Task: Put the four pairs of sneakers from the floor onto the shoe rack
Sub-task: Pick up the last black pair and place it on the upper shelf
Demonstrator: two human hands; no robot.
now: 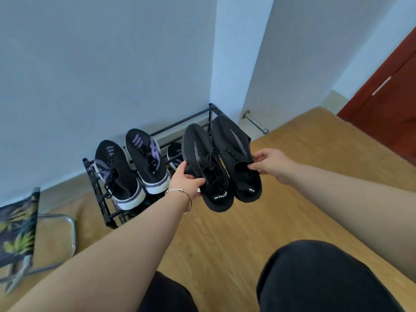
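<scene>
A low black metal shoe rack (98, 190) stands against the wall in the corner. On its top left sits a black-and-purple pair of sneakers (132, 163), toes to the wall. A pair of all-black sneakers is held side by side over the rack's right half. My left hand (184, 176) grips the left black sneaker (204, 167) at its side. My right hand (270, 163) pinches the collar of the right black sneaker (236, 154). Whether their soles touch the rack is hidden. Another dark shoe (175, 154) shows on the lower shelf between the pairs.
A folding chair (20, 233) with a leaf-print seat and chrome frame stands at the left. A metal doorstop (254, 121) sticks out of the wall right of the rack. A red-brown door (387, 104) is at the far right. The floor is wood. My dark-trousered knees fill the bottom.
</scene>
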